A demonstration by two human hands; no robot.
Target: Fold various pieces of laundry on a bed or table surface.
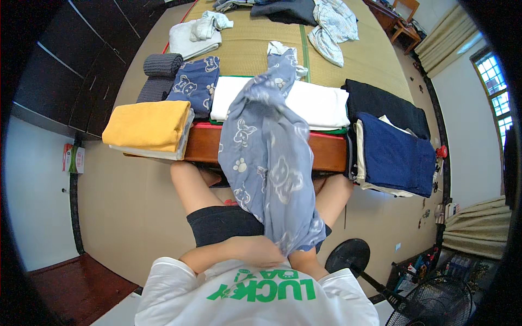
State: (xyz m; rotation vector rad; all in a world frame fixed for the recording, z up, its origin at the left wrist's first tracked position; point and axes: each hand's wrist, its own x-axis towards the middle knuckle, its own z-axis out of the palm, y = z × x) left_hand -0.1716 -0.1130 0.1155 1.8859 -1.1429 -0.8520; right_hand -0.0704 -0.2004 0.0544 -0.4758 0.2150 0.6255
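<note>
A blue-grey garment [272,163] with white bear and paw prints runs from the bed down to my lap, loosely bunched. Its far end, with a white edge, lies over a folded white cloth [318,103]. My left hand [262,251] is beside the garment's near end, close to my body; its fingers are smeared by motion. My right forearm [305,262] goes in at that same near end, and the cloth hides my right hand. Left of the garment lies a folded piece [194,81] in darker blue with a similar print.
Folded yellow clothes [147,126] sit at the bed's left corner, a grey roll [163,64] behind. On the right are navy [397,157] and black [386,106] stacks. White [196,41] and pale patterned [334,30] clothes lie on the mat [250,49]. A fan [429,301] stands lower right.
</note>
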